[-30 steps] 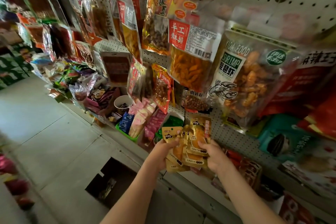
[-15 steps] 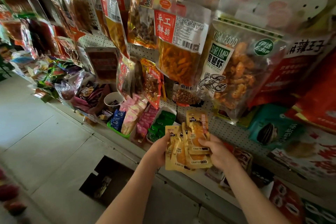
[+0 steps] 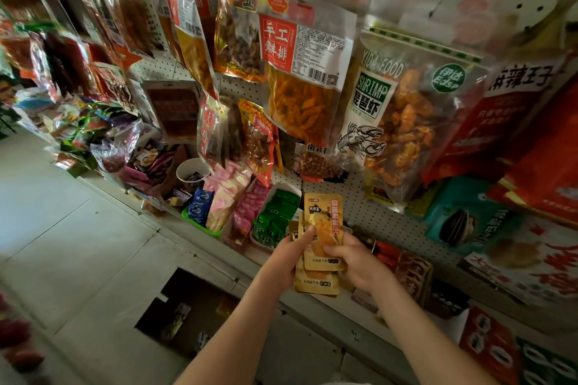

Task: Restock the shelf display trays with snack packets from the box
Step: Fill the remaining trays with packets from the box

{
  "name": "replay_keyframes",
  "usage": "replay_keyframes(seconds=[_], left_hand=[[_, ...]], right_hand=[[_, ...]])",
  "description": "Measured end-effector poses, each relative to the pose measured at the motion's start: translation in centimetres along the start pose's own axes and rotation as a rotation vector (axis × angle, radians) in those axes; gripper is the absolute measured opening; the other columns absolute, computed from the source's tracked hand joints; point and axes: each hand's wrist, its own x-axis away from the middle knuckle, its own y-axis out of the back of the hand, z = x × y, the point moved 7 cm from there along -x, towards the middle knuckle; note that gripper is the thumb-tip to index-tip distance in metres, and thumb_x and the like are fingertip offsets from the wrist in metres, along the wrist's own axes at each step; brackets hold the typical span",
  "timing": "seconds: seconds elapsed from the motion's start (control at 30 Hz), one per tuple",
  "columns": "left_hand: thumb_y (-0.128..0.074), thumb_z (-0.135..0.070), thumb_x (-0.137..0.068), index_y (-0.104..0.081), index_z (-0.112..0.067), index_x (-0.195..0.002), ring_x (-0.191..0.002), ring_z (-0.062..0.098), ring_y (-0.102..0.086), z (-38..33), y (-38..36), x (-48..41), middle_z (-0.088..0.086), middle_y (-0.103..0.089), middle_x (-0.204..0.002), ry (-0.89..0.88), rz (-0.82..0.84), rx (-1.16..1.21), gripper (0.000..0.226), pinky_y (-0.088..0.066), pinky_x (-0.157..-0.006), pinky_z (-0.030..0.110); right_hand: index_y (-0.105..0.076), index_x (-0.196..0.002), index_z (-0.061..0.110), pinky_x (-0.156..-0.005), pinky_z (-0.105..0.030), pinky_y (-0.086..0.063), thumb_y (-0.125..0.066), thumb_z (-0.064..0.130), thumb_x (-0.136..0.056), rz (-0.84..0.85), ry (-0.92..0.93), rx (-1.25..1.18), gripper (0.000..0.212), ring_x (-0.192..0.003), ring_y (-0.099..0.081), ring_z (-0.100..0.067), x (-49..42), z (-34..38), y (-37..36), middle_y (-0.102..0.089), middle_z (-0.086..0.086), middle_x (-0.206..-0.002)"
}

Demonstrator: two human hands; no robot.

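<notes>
Several yellow snack packets (image 3: 322, 247), stacked upright, sit clamped between my left hand (image 3: 289, 258) and right hand (image 3: 356, 262), just above the shelf edge (image 3: 312, 306). Beside them stands the white tray (image 3: 281, 189) of green packets (image 3: 275, 219), under hanging bags on the pegboard (image 3: 391, 222).

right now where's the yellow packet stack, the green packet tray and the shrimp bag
yellow packet stack (image 3: 323, 230), head view, front packet's face
green packet tray (image 3: 283, 187), head view, white back rim
shrimp bag (image 3: 403, 122), head view, clear window
</notes>
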Motion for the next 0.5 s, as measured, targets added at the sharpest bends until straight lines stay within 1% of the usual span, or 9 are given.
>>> replay_keyframes(seconds=[0.1,0.17,0.27,0.3,0.33,0.37,0.4,0.47,0.5], left_hand=[[-0.062,-0.036,-0.091,-0.061,-0.007,-0.119,-0.087,0.031,-0.072,0.0,-0.2,0.1,0.017,-0.072,-0.104,-0.007,0.002,0.013,0.04,-0.06,-0.068,0.041],[-0.067,-0.032,-0.088,-0.06,-0.008,-0.12,-0.09,0.032,-0.072,0.1,0.0,0.0,0.016,-0.072,-0.105,-0.03,-0.045,0.013,0.041,-0.059,-0.076,0.044],[-0.071,-0.026,-0.085,-0.057,-0.008,-0.12,-0.09,0.032,-0.071,-0.1,1.0,-0.5,0.014,-0.071,-0.105,-0.141,-0.228,0.015,0.042,-0.058,-0.079,0.045],[-0.071,-0.025,-0.085,-0.056,-0.009,-0.119,-0.089,0.031,-0.071,-0.2,1.3,-0.5,0.013,-0.07,-0.105,-0.182,-0.28,0.04,0.041,-0.058,-0.076,0.043],[-0.071,-0.025,-0.085,-0.054,-0.011,-0.118,-0.089,0.03,-0.07,-0.5,1.3,-0.3,0.013,-0.069,-0.106,-0.223,-0.32,0.076,0.04,-0.058,-0.073,0.04],[-0.071,-0.025,-0.085,-0.053,-0.014,-0.117,-0.089,0.029,-0.07,-0.8,1.5,-0.1,0.012,-0.068,-0.107,-0.268,-0.35,0.119,0.039,-0.058,-0.07,0.037],[-0.071,-0.024,-0.086,-0.052,-0.015,-0.115,-0.09,0.028,-0.069,-1.2,1.6,0.1,0.011,-0.067,-0.108,-0.317,-0.367,0.165,0.036,-0.057,-0.069,0.036],[-0.071,-0.022,-0.086,-0.051,-0.02,-0.108,-0.094,0.028,-0.068,-1.9,1.4,0.6,0.009,-0.065,-0.109,-0.398,-0.372,0.218,0.03,-0.058,-0.076,0.041],[-0.071,-0.021,-0.086,-0.05,-0.022,-0.106,-0.096,0.029,-0.068,-2.2,1.1,0.9,0.009,-0.065,-0.11,-0.434,-0.366,0.219,0.028,-0.057,-0.081,0.045]], right_hand=[[-0.041,-0.13,0.023,-0.074,-0.038,-0.057,-0.055,-0.004,-0.09,0.085,-0.032,0.148,0.051,-0.099,-0.067,-0.028,0.8,0.1,-0.7,-0.065,-0.013,-0.116],[-0.034,-0.13,0.03,-0.079,-0.041,-0.057,-0.058,-0.005,-0.087,0.136,-0.045,0.205,0.06,-0.1,-0.066,-0.029,1.2,-0.1,-1.0,-0.064,-0.012,-0.117],[-0.026,-0.129,0.04,-0.075,-0.044,-0.054,-0.06,-0.004,-0.086,0.065,-0.014,0.034,0.071,-0.097,-0.066,-0.031,1.2,-0.5,-0.9,-0.064,-0.01,-0.115],[-0.028,-0.13,0.04,-0.073,-0.042,-0.053,-0.06,0.002,-0.087,-0.005,-0.011,-0.082,0.065,-0.094,-0.066,-0.032,0.9,-0.8,-0.5,-0.065,-0.01,-0.112],[-0.035,-0.129,0.035,-0.072,-0.039,-0.052,-0.059,0.011,-0.09,-0.087,-0.02,-0.192,0.052,-0.09,-0.066,-0.032,0.7,-1.2,0.2,-0.067,-0.011,-0.109],[-0.045,-0.125,0.027,-0.071,-0.037,-0.05,-0.055,0.022,-0.092,-0.15,-0.06,-0.27,0.035,-0.086,-0.065,-0.031,0.5,-1.7,0.8,-0.068,-0.011,-0.103],[-0.054,-0.114,0.017,-0.07,-0.035,-0.049,-0.052,0.032,-0.093,-0.198,-0.117,-0.318,0.026,-0.082,-0.063,-0.029,0.4,-2.5,1.2,-0.068,-0.012,-0.094],[-0.063,-0.096,0.008,-0.069,-0.034,-0.048,-0.046,0.041,-0.095,-0.26,-0.207,-0.4,0.036,-0.077,-0.06,-0.029,0.4,-3.9,2.0,-0.068,-0.014,-0.079],[-0.064,-0.094,0.008,-0.071,-0.035,-0.048,-0.044,0.043,-0.095,-0.267,-0.231,-0.461,0.041,-0.079,-0.059,-0.029,0.6,-4.2,1.8,-0.069,-0.015,-0.076]])
